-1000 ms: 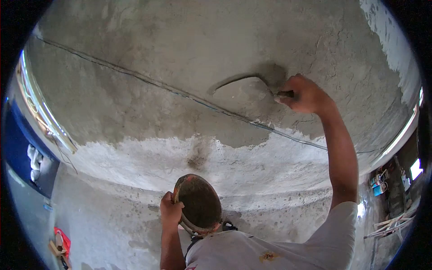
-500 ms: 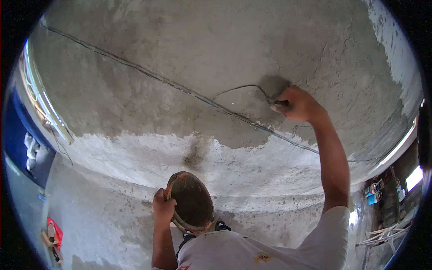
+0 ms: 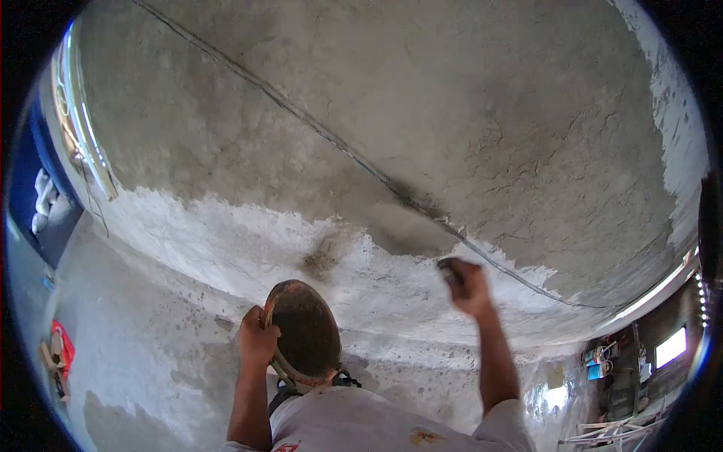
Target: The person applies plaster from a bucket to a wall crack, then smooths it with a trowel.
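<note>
The right hand [image 3: 468,286], closed on a blurred trowel handle [image 3: 449,269], has dropped from the grey plaster [image 3: 467,135] toward the pan [image 3: 303,331]. The left hand [image 3: 258,339] grips the pan's rim at chest height, suggesting a reload.

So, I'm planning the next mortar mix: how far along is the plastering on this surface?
Done: grey plaster covers most of the surface, up to a ragged edge. In hand: the left hand grips the round pan by its rim; the right hand, blurred, holds a dark tool near that edge. Left: the white rough band below the plaster and the white strip at far right are uncoated.
</note>
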`<action>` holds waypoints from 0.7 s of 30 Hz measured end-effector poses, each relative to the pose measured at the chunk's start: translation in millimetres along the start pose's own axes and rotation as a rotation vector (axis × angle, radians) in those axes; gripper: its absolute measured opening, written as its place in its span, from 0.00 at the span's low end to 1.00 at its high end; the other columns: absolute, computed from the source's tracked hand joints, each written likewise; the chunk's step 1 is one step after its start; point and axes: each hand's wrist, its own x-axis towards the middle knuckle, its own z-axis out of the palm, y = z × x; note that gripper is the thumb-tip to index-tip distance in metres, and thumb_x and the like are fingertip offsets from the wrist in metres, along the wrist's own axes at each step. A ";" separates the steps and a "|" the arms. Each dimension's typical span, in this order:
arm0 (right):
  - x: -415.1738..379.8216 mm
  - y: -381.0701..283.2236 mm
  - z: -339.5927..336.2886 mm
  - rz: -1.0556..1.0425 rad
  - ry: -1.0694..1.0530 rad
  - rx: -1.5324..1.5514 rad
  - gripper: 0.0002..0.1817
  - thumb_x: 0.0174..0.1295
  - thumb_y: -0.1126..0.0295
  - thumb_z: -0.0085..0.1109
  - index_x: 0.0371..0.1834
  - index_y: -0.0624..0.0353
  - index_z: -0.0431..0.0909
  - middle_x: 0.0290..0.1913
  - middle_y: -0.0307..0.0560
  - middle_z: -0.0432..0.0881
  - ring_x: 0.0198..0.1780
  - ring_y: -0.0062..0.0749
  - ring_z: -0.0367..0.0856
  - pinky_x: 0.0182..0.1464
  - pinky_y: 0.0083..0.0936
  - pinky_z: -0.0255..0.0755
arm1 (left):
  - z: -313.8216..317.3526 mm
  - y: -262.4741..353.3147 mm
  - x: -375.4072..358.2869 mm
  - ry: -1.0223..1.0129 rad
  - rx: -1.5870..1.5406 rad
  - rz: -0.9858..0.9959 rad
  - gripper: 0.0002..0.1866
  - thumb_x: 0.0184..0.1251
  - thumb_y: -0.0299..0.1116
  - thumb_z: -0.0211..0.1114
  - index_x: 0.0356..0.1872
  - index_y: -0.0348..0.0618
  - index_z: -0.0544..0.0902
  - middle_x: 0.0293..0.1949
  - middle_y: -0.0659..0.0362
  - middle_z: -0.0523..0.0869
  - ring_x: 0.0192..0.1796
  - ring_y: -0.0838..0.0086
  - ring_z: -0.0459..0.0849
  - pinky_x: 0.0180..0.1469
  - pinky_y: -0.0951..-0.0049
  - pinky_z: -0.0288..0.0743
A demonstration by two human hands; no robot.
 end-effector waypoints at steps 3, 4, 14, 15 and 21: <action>-5.2 -14.3 95.8 0.142 -0.004 0.158 0.11 0.65 0.72 0.61 0.49 0.62 0.82 0.39 0.62 0.87 0.42 0.61 0.87 0.44 0.43 0.81 | -10.6 9.6 -2.3 -0.041 0.022 -0.093 0.16 0.44 0.17 0.64 0.27 0.42 0.65 0.27 0.64 0.69 0.32 0.74 0.70 0.35 0.69 0.68; -1.9 -13.2 123.7 0.153 0.059 0.208 0.10 0.65 0.72 0.60 0.47 0.62 0.82 0.38 0.62 0.87 0.40 0.61 0.87 0.43 0.44 0.81 | -17.7 20.5 -6.0 -0.038 0.102 -0.090 0.16 0.44 0.17 0.65 0.28 0.41 0.65 0.27 0.62 0.71 0.32 0.72 0.71 0.37 0.68 0.69; 55.1 -33.5 183.2 0.286 0.405 0.482 0.08 0.71 0.70 0.57 0.39 0.66 0.78 0.26 0.52 0.84 0.27 0.39 0.86 0.32 0.33 0.76 | -61.3 -1.3 -6.7 -0.021 0.092 -0.108 0.14 0.40 0.19 0.68 0.27 0.38 0.71 0.25 0.55 0.78 0.28 0.68 0.76 0.34 0.63 0.72; 54.4 -32.0 184.5 0.291 0.412 0.481 0.08 0.71 0.70 0.57 0.39 0.66 0.78 0.26 0.52 0.84 0.27 0.39 0.86 0.32 0.33 0.76 | -65.1 -4.8 -6.7 -0.011 0.131 -0.090 0.13 0.40 0.19 0.68 0.27 0.38 0.72 0.25 0.56 0.78 0.28 0.69 0.76 0.34 0.64 0.72; 49.9 -15.2 198.0 0.259 0.550 0.824 0.17 0.80 0.63 0.49 0.39 0.65 0.78 0.21 0.39 0.76 0.21 0.21 0.74 0.26 0.24 0.68 | -79.2 -1.9 -5.0 0.001 0.181 -0.101 0.12 0.40 0.19 0.68 0.27 0.38 0.73 0.24 0.57 0.79 0.28 0.71 0.77 0.33 0.64 0.73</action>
